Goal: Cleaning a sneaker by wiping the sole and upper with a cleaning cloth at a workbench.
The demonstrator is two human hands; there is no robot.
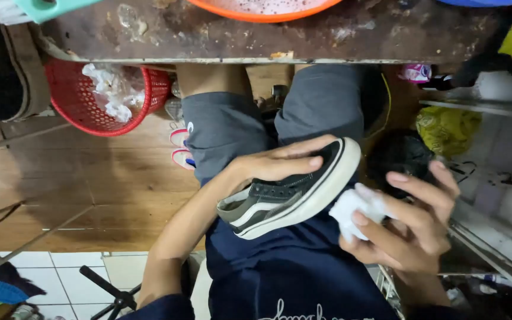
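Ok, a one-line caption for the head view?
Left hand holds a dark sneaker over the lap; right hand grips a white cloth.

We hold a sneaker (288,192) over our lap, a low dark grey-black one with a white stripe along its side and a thick white sole edge with a thin dark line running round it. It lies tipped on its side, toe pointing up and to our right, heel and opening down toward our left arm. Dark laces cross its upper. Just beside its toe end sits a small crumpled white cloth (357,208), bunched into a soft wad and touching the white sole edge near the toe. The cloth looks clean and the sole edge beside it looks bright white.
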